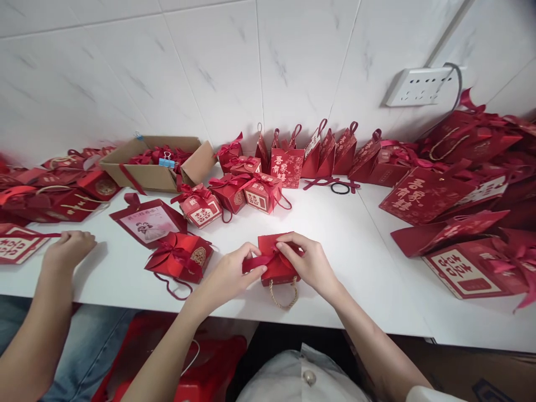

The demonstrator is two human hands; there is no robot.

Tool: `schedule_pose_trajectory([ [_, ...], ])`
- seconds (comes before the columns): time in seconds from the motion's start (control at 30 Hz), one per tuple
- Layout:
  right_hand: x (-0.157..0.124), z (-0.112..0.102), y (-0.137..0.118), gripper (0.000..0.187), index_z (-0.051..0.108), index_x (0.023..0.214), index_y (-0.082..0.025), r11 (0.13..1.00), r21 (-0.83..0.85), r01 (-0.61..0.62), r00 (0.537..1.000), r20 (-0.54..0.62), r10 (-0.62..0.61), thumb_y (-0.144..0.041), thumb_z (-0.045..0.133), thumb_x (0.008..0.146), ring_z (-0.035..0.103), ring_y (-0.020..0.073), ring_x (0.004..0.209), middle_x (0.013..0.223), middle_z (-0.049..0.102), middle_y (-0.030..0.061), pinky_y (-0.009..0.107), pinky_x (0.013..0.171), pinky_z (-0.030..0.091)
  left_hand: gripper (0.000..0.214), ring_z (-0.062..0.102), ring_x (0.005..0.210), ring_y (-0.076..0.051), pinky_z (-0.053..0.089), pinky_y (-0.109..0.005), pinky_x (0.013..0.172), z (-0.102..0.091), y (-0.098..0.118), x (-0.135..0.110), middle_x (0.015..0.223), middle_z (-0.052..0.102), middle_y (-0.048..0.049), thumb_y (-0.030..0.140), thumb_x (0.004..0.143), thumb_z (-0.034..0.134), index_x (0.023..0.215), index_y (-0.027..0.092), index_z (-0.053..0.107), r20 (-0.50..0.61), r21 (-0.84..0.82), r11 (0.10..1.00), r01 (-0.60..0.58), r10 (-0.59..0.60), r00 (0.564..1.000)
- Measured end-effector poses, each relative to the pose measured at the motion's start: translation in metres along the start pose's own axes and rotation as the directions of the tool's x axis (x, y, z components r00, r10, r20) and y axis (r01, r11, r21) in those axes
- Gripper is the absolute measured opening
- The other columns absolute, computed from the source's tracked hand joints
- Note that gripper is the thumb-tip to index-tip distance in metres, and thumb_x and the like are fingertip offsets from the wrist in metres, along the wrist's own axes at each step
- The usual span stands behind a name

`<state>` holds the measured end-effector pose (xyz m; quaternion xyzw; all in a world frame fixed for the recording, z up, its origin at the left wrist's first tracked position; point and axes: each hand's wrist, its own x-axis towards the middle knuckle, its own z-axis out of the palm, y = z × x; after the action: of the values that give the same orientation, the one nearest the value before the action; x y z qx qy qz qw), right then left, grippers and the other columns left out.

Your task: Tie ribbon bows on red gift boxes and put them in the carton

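Note:
In front of me on the white table stands a small red gift box [280,273] with a beige rope handle [285,304] hanging at its near side. A dark red ribbon [257,262] runs across its top. My left hand [232,273] pinches that ribbon at the box's left side. On the top right, my right hand [307,262] has its thumb and fingers closed on the ribbon near its middle; the fingers partly hide the knot. Just left of my left hand sits another red box [180,257] tied with a bow.
A cardboard carton [146,173] of red ribbons stands behind to the left. Several bow-tied boxes [234,192] sit ahead, and red bags [288,164] line the wall. More boxes [464,273] pile up at right. A co-worker's hand [69,251] holds a ribbon at left.

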<state>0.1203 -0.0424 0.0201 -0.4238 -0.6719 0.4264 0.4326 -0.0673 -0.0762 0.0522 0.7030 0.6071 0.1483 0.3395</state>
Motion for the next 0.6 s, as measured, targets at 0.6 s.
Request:
schedule_pose_trajectory([
  [0.6, -0.003, 0.005, 0.012, 0.008, 0.061, 0.088, -0.024, 0.999, 0.023, -0.032, 0.994, -0.107, 0.035, -0.023, 0.056, 0.082, 0.066, 0.0185, 0.086, 0.091, 0.07, 0.0023, 0.034, 0.08, 0.051, 0.021, 0.052, 0.059, -0.017, 0.032, -0.027, 0.056, -0.021, 0.022, 0.009, 0.073, 0.063, -0.0015, 0.032, 0.086, 0.048, 0.072, 0.022, 0.059, -0.098, 0.33, 0.942, -0.061, 0.098, 0.99],
])
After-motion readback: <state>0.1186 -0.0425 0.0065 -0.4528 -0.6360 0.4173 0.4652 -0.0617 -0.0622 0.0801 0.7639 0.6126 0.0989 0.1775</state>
